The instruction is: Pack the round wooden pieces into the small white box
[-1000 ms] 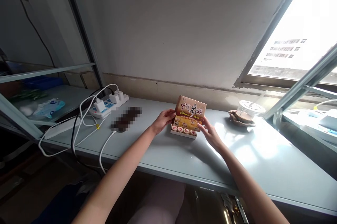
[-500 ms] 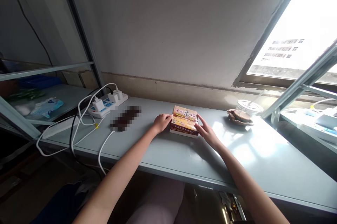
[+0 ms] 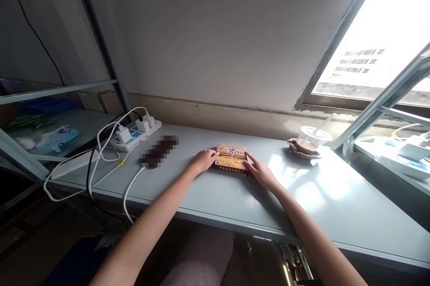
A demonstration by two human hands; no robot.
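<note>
A small brown and yellow Chinese chess box [image 3: 230, 159] lies flat on the grey table, its printed lid facing up and its dark red front side toward me. At its left edge is my left hand [image 3: 204, 160], the fingers curled against the side. My right hand [image 3: 262, 173] holds the opposite side, with the index finger stretched along the right edge and the thumb near the front corner. Between the two hands the box is gripped. Its contents are hidden under the lid.
On the right, a lidded plastic cup [image 3: 313, 136] with a straw stands by a brown leaf-shaped dish [image 3: 302, 151]. To the left lie a blurred dark object [image 3: 159, 151], a white power strip [image 3: 136, 135] and loose cables. Metal frame posts rise at both sides.
The lid has come down over the pale lower part of the box, which showed along the front before. Both hands have lowered slightly with it.
</note>
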